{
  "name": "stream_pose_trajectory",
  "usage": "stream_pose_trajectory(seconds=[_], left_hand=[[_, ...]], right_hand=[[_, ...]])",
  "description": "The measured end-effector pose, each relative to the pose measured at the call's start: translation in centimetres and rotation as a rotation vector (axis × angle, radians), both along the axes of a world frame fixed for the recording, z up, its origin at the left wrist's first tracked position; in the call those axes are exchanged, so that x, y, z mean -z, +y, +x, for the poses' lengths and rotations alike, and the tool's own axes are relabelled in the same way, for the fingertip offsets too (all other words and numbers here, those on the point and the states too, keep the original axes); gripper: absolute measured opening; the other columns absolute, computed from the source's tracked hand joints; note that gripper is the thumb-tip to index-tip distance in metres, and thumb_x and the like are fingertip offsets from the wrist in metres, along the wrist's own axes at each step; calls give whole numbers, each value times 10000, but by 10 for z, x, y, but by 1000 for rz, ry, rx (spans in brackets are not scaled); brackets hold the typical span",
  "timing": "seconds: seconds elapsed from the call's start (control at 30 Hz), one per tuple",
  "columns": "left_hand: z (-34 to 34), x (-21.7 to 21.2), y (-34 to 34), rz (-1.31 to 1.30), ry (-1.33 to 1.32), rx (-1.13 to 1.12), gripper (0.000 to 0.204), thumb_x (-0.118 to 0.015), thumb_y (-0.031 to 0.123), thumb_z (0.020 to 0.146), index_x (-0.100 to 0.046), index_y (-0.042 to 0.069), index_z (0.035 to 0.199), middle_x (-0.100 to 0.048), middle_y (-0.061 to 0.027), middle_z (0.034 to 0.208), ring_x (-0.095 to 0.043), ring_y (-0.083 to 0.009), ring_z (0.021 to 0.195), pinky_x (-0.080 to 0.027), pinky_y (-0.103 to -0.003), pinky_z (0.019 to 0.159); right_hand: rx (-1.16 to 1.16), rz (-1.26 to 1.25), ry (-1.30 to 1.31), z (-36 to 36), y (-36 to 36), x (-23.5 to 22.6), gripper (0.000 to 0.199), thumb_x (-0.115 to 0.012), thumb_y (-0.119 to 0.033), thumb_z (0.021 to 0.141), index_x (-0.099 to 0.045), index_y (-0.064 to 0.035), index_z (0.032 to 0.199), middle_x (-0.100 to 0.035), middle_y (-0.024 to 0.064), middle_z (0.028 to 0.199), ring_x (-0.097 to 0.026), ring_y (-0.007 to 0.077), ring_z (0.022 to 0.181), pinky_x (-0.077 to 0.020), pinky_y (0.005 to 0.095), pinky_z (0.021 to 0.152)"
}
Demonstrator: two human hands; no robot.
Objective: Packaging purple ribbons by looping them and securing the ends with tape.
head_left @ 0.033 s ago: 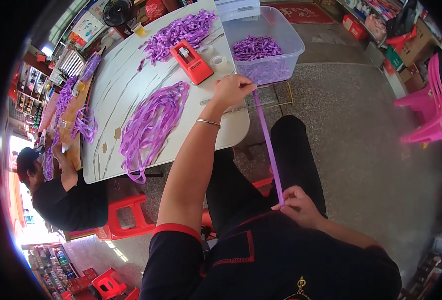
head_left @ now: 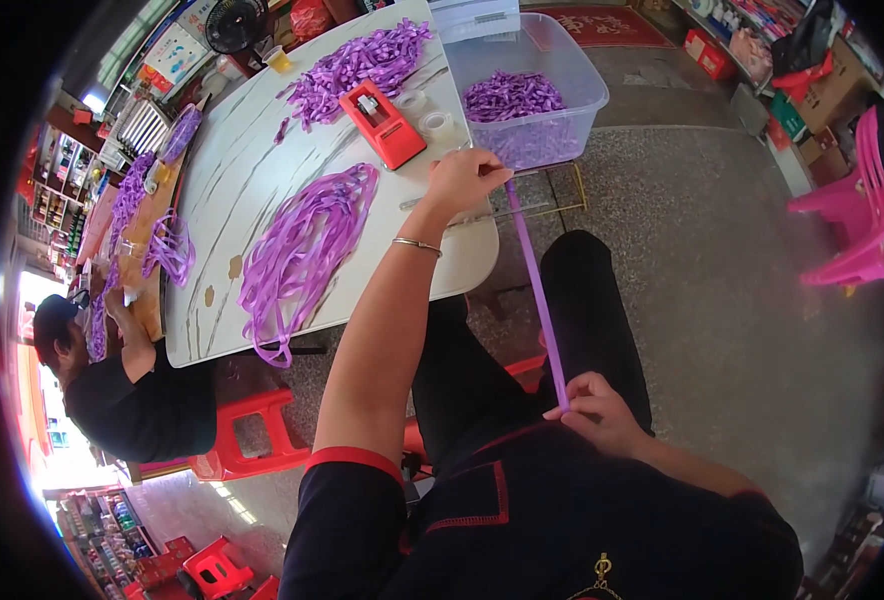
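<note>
A narrow purple ribbon [head_left: 537, 285] runs taut between my two hands, over my right thigh. My left hand [head_left: 469, 180], past the table's near right corner, pinches the far end of it. Close to my waist, my right hand [head_left: 596, 408] pinches the near end between thumb and fingers. Left of my left forearm, a bundle of long purple ribbon loops [head_left: 307, 250] lies on the white marbled table [head_left: 212, 190], its tip hanging over the front edge. A red tape dispenser [head_left: 384, 125] stands beyond my left hand, beside clear tape rolls [head_left: 438, 124].
Behind my left hand is a clear plastic bin [head_left: 587, 100] holding purple ribbon pieces. More purple ribbon pieces [head_left: 362, 75] are heaped at the table's far side. A co-worker [head_left: 127, 390] sits at left near a red stool [head_left: 254, 430]. Pink chairs [head_left: 867, 205] stand at right.
</note>
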State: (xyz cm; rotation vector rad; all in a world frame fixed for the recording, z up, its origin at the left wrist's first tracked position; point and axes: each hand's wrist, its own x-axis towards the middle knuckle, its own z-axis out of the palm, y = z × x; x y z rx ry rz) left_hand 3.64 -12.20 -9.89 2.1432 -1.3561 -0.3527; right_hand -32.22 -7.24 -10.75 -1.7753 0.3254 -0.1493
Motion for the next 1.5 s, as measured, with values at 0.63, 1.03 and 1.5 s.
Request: stream_pose_trajectory(seconds=[0.63,1.03,1.5], left_hand=[[0,-2,-3,52,2,-52,273,-633,404,720,-689,159,825,-654,-22,778,-598,-200,778,-346,-412,771],[0,0,-5,45,3,-58,278,-641,418,706,-692,169,819,-657,-9,769,-607,-192,771,-363,-411,756],[-4,-5,-2,-4,-13,-69,195,-661,333,693,-681,142,728,-629,-11,677,-582,-204,718,-355,-391,701]], right_hand=[[4,365,164,0,-3,7,187,-552,-148,851,-656,-66,984,-472,6,837,-459,100,839,-367,232,797],[-92,89,-126,3,-15,-31,198,-625,-96,775,-666,-79,968,-518,25,754,-497,127,740,-402,238,687],[38,-216,-600,191,-148,-169,257,-497,-212,889,-651,-9,919,-568,-12,708,-460,39,649,-374,211,568]])
